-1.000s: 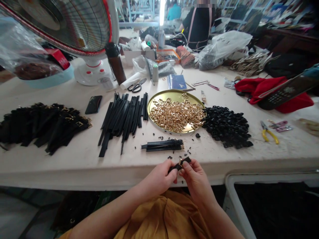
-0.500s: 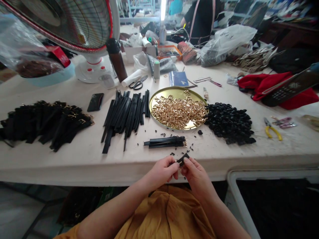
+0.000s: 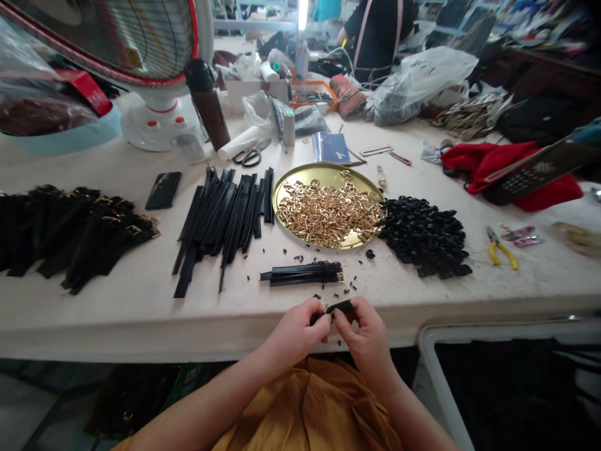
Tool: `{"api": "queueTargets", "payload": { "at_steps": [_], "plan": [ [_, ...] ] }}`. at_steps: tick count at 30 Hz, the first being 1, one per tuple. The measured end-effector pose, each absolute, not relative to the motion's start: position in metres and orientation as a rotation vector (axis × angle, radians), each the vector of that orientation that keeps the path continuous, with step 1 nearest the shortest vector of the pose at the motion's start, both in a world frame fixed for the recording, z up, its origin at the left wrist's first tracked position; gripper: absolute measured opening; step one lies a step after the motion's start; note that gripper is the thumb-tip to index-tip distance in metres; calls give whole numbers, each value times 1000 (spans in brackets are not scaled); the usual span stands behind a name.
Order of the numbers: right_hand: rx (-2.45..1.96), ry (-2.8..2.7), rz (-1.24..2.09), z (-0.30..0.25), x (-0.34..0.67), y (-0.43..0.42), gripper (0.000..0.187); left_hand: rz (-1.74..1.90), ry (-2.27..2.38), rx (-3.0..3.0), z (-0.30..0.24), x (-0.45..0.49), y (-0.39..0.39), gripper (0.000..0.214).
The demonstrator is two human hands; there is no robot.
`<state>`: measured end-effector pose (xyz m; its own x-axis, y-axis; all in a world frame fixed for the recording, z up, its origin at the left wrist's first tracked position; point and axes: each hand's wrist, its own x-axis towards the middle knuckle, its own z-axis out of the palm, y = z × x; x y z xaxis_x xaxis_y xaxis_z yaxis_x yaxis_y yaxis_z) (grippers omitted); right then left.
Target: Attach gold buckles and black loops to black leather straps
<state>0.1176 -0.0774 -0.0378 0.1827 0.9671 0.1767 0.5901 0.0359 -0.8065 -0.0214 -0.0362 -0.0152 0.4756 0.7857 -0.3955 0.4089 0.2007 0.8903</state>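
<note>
A short black strap (image 3: 342, 306) is held between my two hands at the table's front edge, with a small glint of gold metal at its left part. My left hand (image 3: 305, 326) is closed on the strap's left end, fingers curled. At the other end my right hand (image 3: 369, 332) pinches the strap, thumb tip near the gold metal. Just beyond lies a small bundle of black straps with gold buckles (image 3: 303, 274). Behind that stands a round gold tray (image 3: 300, 174) heaped with gold buckles (image 3: 331, 213). Black loops (image 3: 425, 235) are piled at its right.
Black strips (image 3: 220, 216) lie left of the tray, and buckled straps (image 3: 94, 232) lie farther left. A phone (image 3: 163, 190), scissors (image 3: 252, 155), yellow-handled pliers (image 3: 502, 249) and a fan (image 3: 154, 119) stand or lie around. A white-rimmed bin (image 3: 429, 360) is at lower right. A person (image 3: 378, 37) is across the table.
The strap has turned to lie flatter between my hands, and my right thumb has shifted left toward the gold metal. The view has swung slightly to the right.
</note>
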Motion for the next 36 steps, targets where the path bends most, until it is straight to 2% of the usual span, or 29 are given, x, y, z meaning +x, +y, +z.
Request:
{"api": "queueTargets", "payload": {
  "at_steps": [4, 6, 8, 13, 21, 25, 31, 36],
  "plan": [
    [-1503, -1715, 217, -49, 125, -77, 3, 293, 1110, 1362, -20, -17, -33, 18],
    [-1451, -1723, 214, -52, 129, -75, 4, 278, 1106, 1378, -20, -16, -30, 19],
    [-1473, -1620, 432, -50, 132, -70, 3, 276, 1114, 1448, -17, -14, -27, 19],
    [-1473, -1070, 1272, -36, 136, -58, 22, 275, 1075, 1614, -8, -13, -20, 22],
    [-1233, -460, 1716, -37, 132, -62, 23, 257, 899, 1160, -10, -13, -17, 15],
    [-1307, -566, 1636, -34, 129, -64, 25, 268, 920, 1173, -8, -16, -19, 14],
    [-1603, -1156, 1012, -23, 127, -69, 20, 310, 994, 1374, -11, -21, -26, 14],
    [-1462, -943, 1361, -24, 130, -74, 27, 342, 1008, 1633, 3, -24, -33, 20]
  ]
}}
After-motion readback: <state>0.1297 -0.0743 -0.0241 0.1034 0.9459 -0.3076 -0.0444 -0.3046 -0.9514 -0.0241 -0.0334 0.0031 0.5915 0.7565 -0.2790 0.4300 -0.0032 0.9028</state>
